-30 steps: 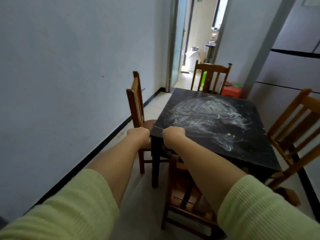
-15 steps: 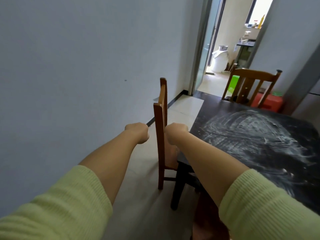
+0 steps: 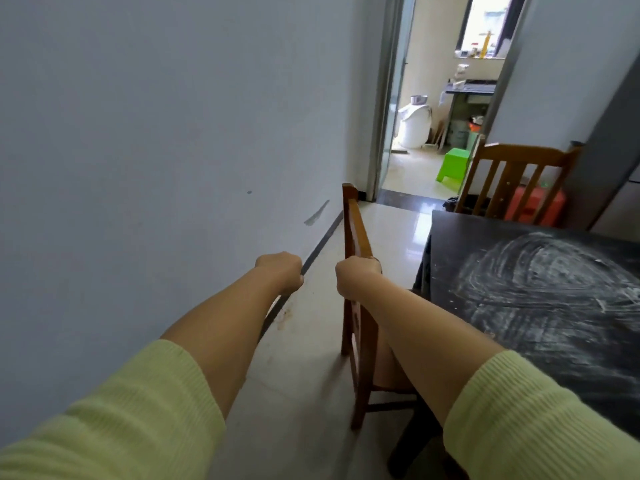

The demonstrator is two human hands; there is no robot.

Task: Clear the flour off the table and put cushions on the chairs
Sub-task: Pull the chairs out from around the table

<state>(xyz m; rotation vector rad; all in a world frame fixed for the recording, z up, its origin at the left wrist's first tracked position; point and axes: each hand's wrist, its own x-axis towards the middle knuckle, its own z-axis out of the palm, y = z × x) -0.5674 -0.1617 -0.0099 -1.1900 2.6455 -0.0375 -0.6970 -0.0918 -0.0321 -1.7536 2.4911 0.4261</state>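
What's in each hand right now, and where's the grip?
Right hand grips the top rail of the near chair. Left hand is a fist holding nothing.

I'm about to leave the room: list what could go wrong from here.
1. Flour is smeared across the black table; the right sleeve hangs near it and may pick some up.
2. The right hand is at the back of the chair, which stands close beside the table; pulling it could knock the table.
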